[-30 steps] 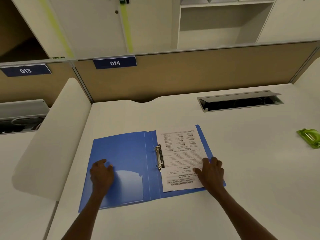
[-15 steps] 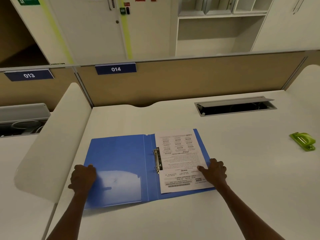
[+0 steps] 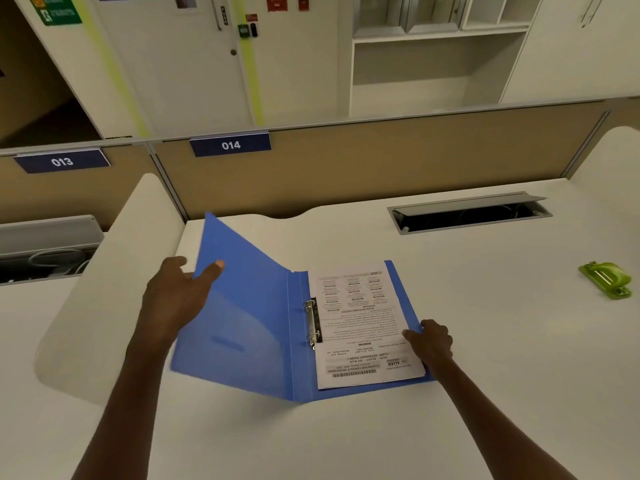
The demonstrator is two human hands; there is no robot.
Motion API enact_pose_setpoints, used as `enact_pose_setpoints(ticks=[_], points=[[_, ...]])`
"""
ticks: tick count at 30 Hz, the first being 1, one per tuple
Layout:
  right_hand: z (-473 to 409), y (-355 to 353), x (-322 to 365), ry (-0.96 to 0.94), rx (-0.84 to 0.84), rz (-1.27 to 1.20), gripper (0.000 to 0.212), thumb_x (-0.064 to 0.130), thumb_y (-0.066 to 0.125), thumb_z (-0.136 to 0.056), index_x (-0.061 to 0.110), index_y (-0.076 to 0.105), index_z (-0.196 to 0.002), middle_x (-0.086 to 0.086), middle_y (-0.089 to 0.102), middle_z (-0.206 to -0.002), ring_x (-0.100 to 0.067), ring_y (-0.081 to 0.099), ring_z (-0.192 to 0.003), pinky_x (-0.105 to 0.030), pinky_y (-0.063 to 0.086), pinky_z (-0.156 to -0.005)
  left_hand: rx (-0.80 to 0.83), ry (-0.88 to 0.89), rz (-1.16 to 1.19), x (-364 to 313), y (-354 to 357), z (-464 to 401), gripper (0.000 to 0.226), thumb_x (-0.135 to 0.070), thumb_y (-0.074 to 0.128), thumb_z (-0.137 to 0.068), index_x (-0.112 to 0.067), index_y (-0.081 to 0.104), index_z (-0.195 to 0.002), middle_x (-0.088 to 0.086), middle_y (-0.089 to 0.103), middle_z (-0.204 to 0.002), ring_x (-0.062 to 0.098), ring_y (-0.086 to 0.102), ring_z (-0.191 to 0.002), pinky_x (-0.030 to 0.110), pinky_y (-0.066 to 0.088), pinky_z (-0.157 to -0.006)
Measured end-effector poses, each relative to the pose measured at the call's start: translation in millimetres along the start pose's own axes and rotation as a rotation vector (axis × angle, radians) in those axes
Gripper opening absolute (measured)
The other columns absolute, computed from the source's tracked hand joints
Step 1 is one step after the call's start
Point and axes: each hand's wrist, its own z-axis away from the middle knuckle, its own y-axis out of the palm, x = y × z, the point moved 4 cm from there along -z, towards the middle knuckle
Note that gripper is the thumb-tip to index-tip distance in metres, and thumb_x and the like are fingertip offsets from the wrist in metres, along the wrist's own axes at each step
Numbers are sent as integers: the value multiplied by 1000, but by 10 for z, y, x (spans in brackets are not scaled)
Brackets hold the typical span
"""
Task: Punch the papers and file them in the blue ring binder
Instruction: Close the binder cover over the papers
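The blue ring binder [image 3: 298, 368] lies open on the white desk [image 3: 485, 341]. Printed papers [image 3: 363, 327] sit on its metal rings [image 3: 313, 323] on the right half. My left hand [image 3: 176, 296] grips the outer edge of the left cover [image 3: 249, 306], thumb on the inner face, and the cover stands lifted off the desk at a slant. My right hand [image 3: 431, 339] rests with its fingertips on the right edge of the papers and the binder. The green hole punch [image 3: 606, 278] stands apart at the far right of the desk.
An open cable hatch [image 3: 467, 214] is sunk into the desk at the back right. A tan partition [image 3: 381, 161] with plates 013 and 014 closes off the back. A white curved divider [image 3: 114, 271] borders the desk on the left.
My left hand moved from the flat left cover to its outer edge, took hold of it and raised it off the desk. My right hand stayed on the papers' right edge.
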Motion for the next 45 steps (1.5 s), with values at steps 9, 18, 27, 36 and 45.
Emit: enact_pose_setpoints(ticks=[9, 18, 27, 36, 45], points=[[-75, 16, 52, -36, -8, -85, 41, 38, 51, -94, 15, 41, -63, -5, 50, -70, -24, 47, -75, -35, 39, -71, 428, 263, 315, -624, 974, 444, 34, -44, 49, -94, -23, 57, -120, -6, 69, -111, 14, 66, -101, 34, 51, -84], [-18, -178, 60, 27, 139, -446, 65, 56, 30, -97, 4, 50, -63, -16, 54, -69, -29, 50, -63, -34, 40, -68, 543, 335, -361, 167, 2254, 500, 71, -54, 52, -88, -24, 25, -147, 11, 18, -156, 34, 23, -141, 50, 32, -110], [2, -43, 120, -184, 155, -51, 24, 34, 63, -81, 21, 55, -62, -3, 52, -67, -20, 49, -66, -29, 34, -65, 412, 446, -618, 603, 2559, 545, 67, -57, 30, -95, -34, 1, -151, 7, -28, -157, 32, -24, -144, 59, 18, -114], [164, 115, 155, -285, 118, 116, 49, 25, 78, -76, 10, 63, -119, -8, 54, -127, -22, 53, -117, -26, 39, -97, 400, 442, -576, 705, 2540, 493, 69, -59, 30, -94, -34, 1, -151, 6, -28, -157, 31, -24, -144, 57, 13, -116], [204, 217, 120, -364, 117, 234, 66, 32, 78, -75, 10, 54, -132, -5, 43, -136, -23, 42, -126, -28, 36, -105, 405, 452, -599, 713, 2512, 477, 70, -59, 31, -94, -32, 1, -151, 8, -27, -157, 32, -23, -145, 56, 13, -116]])
